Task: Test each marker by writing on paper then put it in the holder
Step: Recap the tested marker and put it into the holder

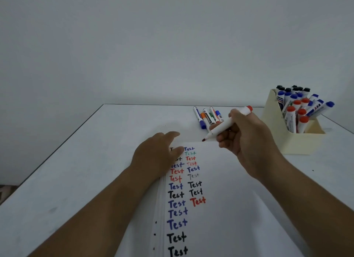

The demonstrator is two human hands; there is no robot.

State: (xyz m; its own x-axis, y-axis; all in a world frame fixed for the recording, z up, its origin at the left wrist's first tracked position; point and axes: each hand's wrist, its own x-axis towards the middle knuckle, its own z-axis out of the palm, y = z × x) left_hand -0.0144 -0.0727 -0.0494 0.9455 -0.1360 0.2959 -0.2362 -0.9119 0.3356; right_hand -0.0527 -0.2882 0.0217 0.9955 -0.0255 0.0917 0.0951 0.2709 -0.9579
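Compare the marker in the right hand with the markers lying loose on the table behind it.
The red marker is held tilted in the right hand; the loose markers lie flat on the table. The red marker's tip is bare, its cap stuck on the back end; the loose markers look capped. It is one red marker; the loose markers mix blue, orange and green. Both have white barrels and are outside the holder.

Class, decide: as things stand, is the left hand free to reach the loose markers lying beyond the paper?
Probably yes. The left hand rests open on the paper, holding nothing, and bare table lies between it and the loose markers. The right hand, gripping a red marker, hovers beside that path.
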